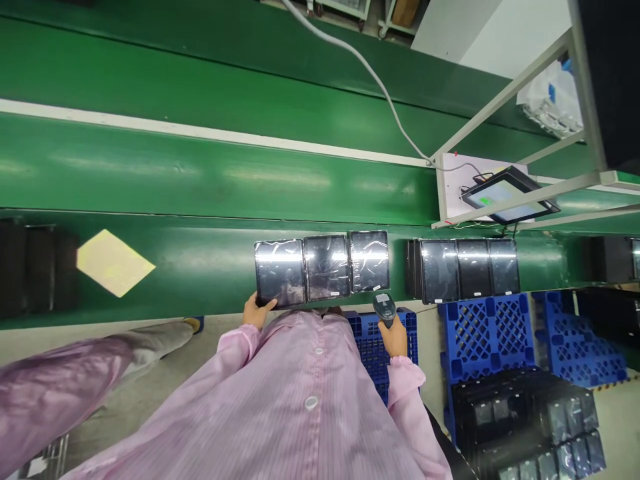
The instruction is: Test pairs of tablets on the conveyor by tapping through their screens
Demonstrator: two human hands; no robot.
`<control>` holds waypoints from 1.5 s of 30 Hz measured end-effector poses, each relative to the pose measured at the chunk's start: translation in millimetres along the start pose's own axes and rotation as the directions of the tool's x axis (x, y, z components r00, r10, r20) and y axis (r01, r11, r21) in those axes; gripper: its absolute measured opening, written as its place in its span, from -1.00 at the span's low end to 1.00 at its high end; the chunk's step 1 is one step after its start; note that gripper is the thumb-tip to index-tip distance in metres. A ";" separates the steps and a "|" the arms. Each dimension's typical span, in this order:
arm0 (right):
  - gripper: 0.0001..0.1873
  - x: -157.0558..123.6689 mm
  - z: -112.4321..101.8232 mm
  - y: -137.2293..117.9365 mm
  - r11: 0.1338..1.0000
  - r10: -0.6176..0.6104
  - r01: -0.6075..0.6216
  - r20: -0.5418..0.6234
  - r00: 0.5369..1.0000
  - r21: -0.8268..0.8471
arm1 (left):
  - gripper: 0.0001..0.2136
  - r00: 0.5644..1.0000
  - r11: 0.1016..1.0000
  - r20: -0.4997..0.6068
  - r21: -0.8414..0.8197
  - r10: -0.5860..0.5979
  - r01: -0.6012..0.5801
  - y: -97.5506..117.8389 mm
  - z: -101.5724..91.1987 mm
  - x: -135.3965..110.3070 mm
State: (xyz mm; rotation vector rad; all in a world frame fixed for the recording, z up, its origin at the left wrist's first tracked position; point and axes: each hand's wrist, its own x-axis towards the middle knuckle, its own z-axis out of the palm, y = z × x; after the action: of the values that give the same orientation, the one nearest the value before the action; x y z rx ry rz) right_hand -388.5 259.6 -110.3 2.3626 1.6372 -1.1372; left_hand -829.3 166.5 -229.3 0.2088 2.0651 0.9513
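My right hand (395, 337) is closed around the handle of a handheld barcode scanner (384, 307), held just off the front edge of the green bench. My left hand (257, 312) grips the near left corner of a black tablet-like panel (280, 267), thumb on top and the other fingers partly hidden. To its right lie a second glossy panel (327, 265) and a third panel (369, 259), side by side in a row. Clear wrapping shows creases and glare on them. Small white labels sit on the near edges of the second and third panels.
More dark panels (440, 270) stand in a row farther right. A lit display (505, 195) rests within a metal frame (555, 190). A yellow sheet (116, 263) lies left. Blue pallets (487, 333) and stacked panels (525, 413) occupy the floor; another person's sleeve (65, 380) shows left.
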 end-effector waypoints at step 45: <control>-0.60 -33.2 56.3 -72.2 0.958 0.011 -0.025 0.053 0.999 0.285 | -0.51 0.940 0.946 0.158 -0.069 -0.302 0.316 19.0 20.5 4.5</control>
State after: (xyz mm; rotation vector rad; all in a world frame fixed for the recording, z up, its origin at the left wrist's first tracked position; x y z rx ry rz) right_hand -484.0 240.9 -106.5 2.4804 1.5219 -1.5094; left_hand -820.3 193.1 -226.5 -0.0936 1.8463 0.8100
